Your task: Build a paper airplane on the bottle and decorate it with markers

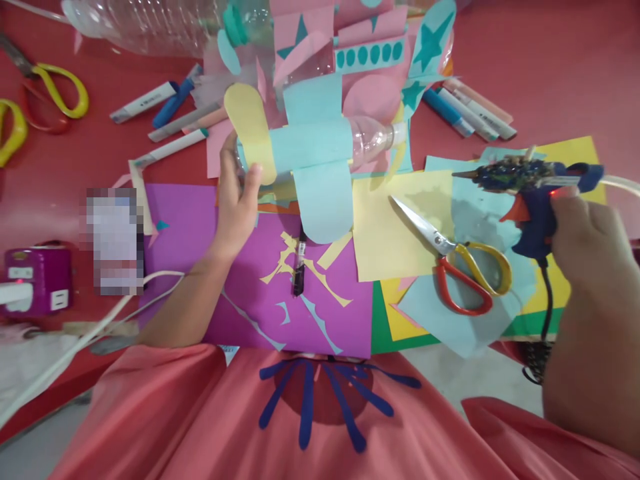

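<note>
My left hand (237, 200) grips a small clear plastic bottle (367, 140) by its base end, thumb on a yellow paper strip (250, 127). Light-blue paper (310, 143) wraps the bottle, and rounded blue flaps (325, 200) stick out on both sides like wings. The bottle lies on its side, neck and white cap pointing right. At the right, my right hand (583, 233) is wrapped around the handle of a dark-blue hot glue gun (535, 220). Its nozzle points left, a red light glows on it, and a glue stick sticks out behind.
Scissors (440, 250) lie on yellow and blue paper. A black pen (299, 273) and paper scraps rest on purple paper (185, 213). Markers (145, 103), a large bottle (150, 23), more scissors (55, 87), a phone (115, 240) and a purple plug adapter (43, 277) surround them. A white cable crosses the left.
</note>
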The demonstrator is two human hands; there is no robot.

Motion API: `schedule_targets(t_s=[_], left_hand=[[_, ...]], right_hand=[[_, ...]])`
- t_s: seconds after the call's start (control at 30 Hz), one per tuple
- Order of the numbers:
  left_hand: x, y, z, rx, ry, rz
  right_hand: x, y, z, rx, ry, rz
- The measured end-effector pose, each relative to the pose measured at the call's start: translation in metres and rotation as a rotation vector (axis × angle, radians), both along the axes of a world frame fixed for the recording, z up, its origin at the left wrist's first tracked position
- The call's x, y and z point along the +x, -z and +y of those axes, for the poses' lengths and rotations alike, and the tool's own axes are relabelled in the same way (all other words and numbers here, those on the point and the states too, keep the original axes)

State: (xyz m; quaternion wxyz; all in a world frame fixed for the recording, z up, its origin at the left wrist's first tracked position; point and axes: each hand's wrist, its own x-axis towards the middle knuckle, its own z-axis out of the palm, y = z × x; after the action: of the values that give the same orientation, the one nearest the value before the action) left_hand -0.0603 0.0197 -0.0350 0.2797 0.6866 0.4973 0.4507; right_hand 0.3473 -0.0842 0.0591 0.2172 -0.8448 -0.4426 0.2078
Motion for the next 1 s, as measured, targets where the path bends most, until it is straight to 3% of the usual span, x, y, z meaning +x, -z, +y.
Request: schedule_targets(t_s=[0.1,0.2,0.3,0.4,0.5,0.53,0.63,0.7,0.77,0.83,1.0], left_hand=[[-0.002,0.002,0.0,-0.024,0.008,0.004],[-0.004,0.003,0.0,-0.027,0.015,-0.002],[-0.006,0.004,0.0,-0.015,0.013,0.0],[-0.008,0.006,0.001,-0.019,0.018,0.015],[-0.008,0.006,0.001,-0.023,0.016,0.008],[-0.007,0.005,0.001,-0.025,0.009,0.001],[-0.005,0.003,0.0,-0.04,-0.007,-0.011],[-0.004,0.002,0.0,-0.044,-0.003,-0.002],[-0.004,0.002,0.0,-0.033,-0.003,0.013],[-0.005,0.003,0.0,-0.017,-0.005,0.035],[-0.007,0.004,0.001,0.005,-0.017,0.059]], right_hand=[[-0.007,-0.009,0.003,-0.049,0.11,-0.139],[-0.007,-0.004,0.005,-0.092,0.158,-0.161],[-0.003,0.006,0.007,-0.18,0.079,-0.156],[-0.004,0.01,0.004,-0.227,-0.039,-0.339],[-0.021,0.006,-0.005,-0.052,-0.066,-0.556],[-0.031,0.005,-0.008,0.053,-0.137,-0.524],[-0.072,0.01,-0.011,0.271,-0.642,-0.307],[-0.101,0.019,-0.007,0.287,-0.956,-0.223],[-0.125,0.03,0.001,0.228,-1.128,-0.259],[-0.139,0.04,0.01,0.181,-1.204,-0.283],[-0.143,0.05,0.023,0.083,-1.171,-0.2]])
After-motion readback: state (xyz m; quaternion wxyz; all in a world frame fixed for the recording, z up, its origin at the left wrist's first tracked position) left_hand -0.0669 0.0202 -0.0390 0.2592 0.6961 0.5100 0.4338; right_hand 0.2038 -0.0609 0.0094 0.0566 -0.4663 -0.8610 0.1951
